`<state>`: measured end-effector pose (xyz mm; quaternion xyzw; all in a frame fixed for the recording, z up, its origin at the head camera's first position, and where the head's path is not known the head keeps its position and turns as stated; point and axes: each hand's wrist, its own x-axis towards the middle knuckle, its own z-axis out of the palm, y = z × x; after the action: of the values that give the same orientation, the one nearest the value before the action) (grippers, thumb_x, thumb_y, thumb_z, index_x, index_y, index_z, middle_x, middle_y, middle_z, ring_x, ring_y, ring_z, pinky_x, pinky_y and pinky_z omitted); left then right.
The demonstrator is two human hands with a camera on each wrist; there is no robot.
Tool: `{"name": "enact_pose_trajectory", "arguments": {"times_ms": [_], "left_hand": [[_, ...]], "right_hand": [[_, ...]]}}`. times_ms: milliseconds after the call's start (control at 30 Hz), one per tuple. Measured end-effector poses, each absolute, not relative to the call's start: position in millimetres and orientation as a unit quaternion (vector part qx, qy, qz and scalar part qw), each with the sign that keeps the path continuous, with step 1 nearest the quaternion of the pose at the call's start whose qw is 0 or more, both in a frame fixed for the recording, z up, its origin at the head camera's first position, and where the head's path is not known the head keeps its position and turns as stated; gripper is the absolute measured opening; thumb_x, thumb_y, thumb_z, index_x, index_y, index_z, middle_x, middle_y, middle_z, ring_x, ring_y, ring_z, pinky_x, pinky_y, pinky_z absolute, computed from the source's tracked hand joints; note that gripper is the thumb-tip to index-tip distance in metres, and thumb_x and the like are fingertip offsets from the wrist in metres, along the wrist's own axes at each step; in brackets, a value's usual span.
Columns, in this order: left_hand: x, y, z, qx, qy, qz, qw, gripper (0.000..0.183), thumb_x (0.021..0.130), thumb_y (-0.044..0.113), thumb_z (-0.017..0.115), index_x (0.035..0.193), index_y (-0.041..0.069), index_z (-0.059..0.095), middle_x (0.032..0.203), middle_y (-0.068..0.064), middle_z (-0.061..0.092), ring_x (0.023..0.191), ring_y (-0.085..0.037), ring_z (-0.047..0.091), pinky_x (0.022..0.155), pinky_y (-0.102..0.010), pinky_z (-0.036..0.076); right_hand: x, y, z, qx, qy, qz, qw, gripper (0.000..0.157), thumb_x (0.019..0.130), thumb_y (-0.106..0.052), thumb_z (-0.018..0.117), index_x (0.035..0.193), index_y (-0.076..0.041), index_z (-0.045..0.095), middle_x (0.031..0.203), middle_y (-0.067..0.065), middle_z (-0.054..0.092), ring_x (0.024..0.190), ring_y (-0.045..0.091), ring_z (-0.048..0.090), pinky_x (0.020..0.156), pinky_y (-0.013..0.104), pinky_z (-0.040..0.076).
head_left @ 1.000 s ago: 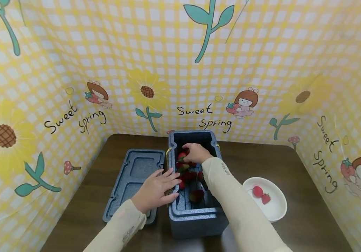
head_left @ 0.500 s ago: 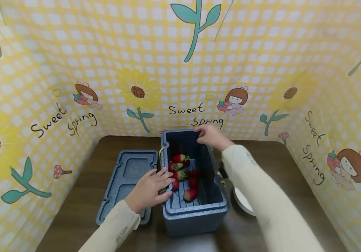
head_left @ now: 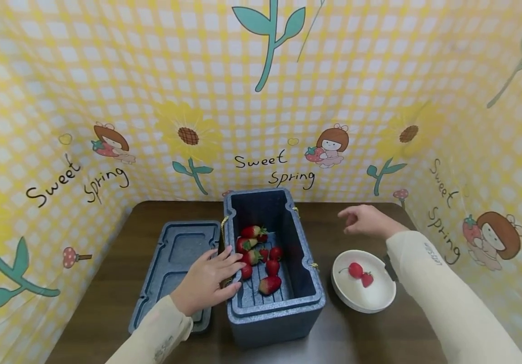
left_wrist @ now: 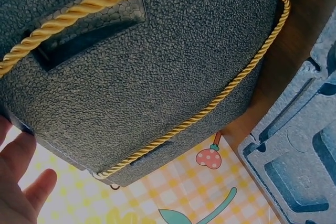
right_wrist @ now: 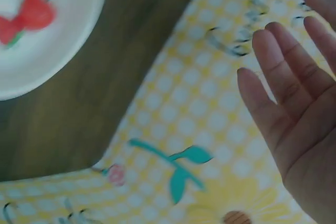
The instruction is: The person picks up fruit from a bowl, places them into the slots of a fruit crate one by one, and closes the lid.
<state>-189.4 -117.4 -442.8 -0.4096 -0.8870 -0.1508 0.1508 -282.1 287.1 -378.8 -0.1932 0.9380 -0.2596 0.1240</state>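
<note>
A dark blue foam box (head_left: 276,313) stands without its cover, several strawberries (head_left: 270,285) on its ribbed floor. My left hand (head_left: 208,280) rests on its left rim, fingers extended over the edge; the left wrist view catches those fingers (left_wrist: 20,153) beside the box's outer wall. Out to the right, behind a white bowl (head_left: 375,297), my right hand (head_left: 367,221) hovers above the table with loosely bent fingers. In the right wrist view, that hand (right_wrist: 299,93) holds nothing. Two red fruit shapes (head_left: 355,270) show inside the bowl; whether real or printed, I cannot tell.
The box's lid (head_left: 192,240) lies flat on the brown table (head_left: 120,268), left of the box. Gold rope (left_wrist: 210,106) runs along the box's side. A yellow checked cloth (head_left: 261,111) surrounds the table at the back and both sides.
My right hand has left the strawberries inside the box, passed over its right rim and moved out to the right. My left hand stays on the left rim. The view has shifted right.
</note>
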Motion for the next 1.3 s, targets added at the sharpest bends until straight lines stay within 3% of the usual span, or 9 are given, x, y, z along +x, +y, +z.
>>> {"name": "enact_pose_trajectory", "arguments": {"times_ms": [233, 433, 600, 733, 1033, 1300], "left_hand": [[-190.1, -114.8, -441.6, -0.412, -0.878, -0.165, 0.178, 0.050, 0.098, 0.047, 0.046, 0.115, 0.008, 0.071, 0.122, -0.008, 0.065, 0.120, -0.029, 0.055, 0.094, -0.057, 0.043], [-188.1, -113.4, -442.6, -0.412, -0.882, -0.169, 0.155, 0.040, 0.091, 0.036, 0.059, 0.116, 0.007, 0.070, 0.123, -0.009, 0.064, 0.122, -0.029, 0.054, 0.096, -0.057, 0.042], [-183.7, -116.1, -444.7, -0.402, -0.889, -0.167, 0.143, 0.039, 0.088, 0.032, 0.062, 0.116, 0.007, 0.070, 0.123, -0.009, 0.064, 0.122, -0.030, 0.054, 0.096, -0.057, 0.042], [-182.2, -118.5, -446.6, -0.399, -0.890, -0.160, 0.151, 0.039, 0.089, 0.034, 0.061, 0.117, 0.008, 0.070, 0.123, -0.008, 0.064, 0.122, -0.029, 0.054, 0.095, -0.056, 0.043], [-184.2, -113.6, -444.3, -0.397, -0.892, -0.146, 0.159, 0.038, 0.089, 0.033, 0.061, 0.116, 0.009, 0.071, 0.123, -0.007, 0.065, 0.121, -0.026, 0.055, 0.094, -0.055, 0.044], [-183.7, -116.5, -445.1, -0.397, -0.891, -0.145, 0.168, 0.039, 0.093, 0.036, 0.056, 0.116, 0.009, 0.071, 0.122, -0.007, 0.065, 0.121, -0.027, 0.055, 0.093, -0.054, 0.045]], "right_hand": [[-270.6, 317.5, -413.6, -0.167, 0.939, -0.271, 0.131, 0.032, 0.077, -0.002, 0.069, 0.106, 0.011, 0.062, 0.089, 0.014, 0.068, 0.087, 0.030, 0.064, 0.079, 0.044, 0.052], [-255.0, 334.6, -450.7, -0.098, 0.938, -0.293, 0.160, 0.037, 0.079, -0.001, 0.070, 0.111, 0.012, 0.060, 0.101, 0.024, 0.065, 0.094, 0.035, 0.062, 0.072, 0.041, 0.054], [-243.1, 339.9, -483.0, -0.072, 0.937, -0.305, 0.155, 0.036, 0.077, -0.001, 0.070, 0.111, 0.008, 0.063, 0.100, 0.022, 0.065, 0.093, 0.035, 0.061, 0.072, 0.041, 0.052], [-235.6, 338.6, -510.2, -0.033, 0.931, -0.333, 0.148, 0.039, 0.076, -0.001, 0.071, 0.113, 0.006, 0.064, 0.100, 0.021, 0.064, 0.086, 0.030, 0.062, 0.074, 0.041, 0.051], [-226.6, 339.1, -555.9, 0.022, 0.912, -0.393, 0.118, 0.044, 0.075, 0.001, 0.071, 0.117, 0.009, 0.061, 0.096, 0.020, 0.064, 0.075, 0.025, 0.062, 0.062, 0.031, 0.051], [-225.7, 331.8, -569.0, -0.039, 0.886, -0.439, 0.144, 0.040, 0.073, 0.003, 0.066, 0.113, 0.009, 0.064, 0.093, 0.016, 0.066, 0.059, 0.016, 0.054, 0.052, 0.028, 0.046]]}}
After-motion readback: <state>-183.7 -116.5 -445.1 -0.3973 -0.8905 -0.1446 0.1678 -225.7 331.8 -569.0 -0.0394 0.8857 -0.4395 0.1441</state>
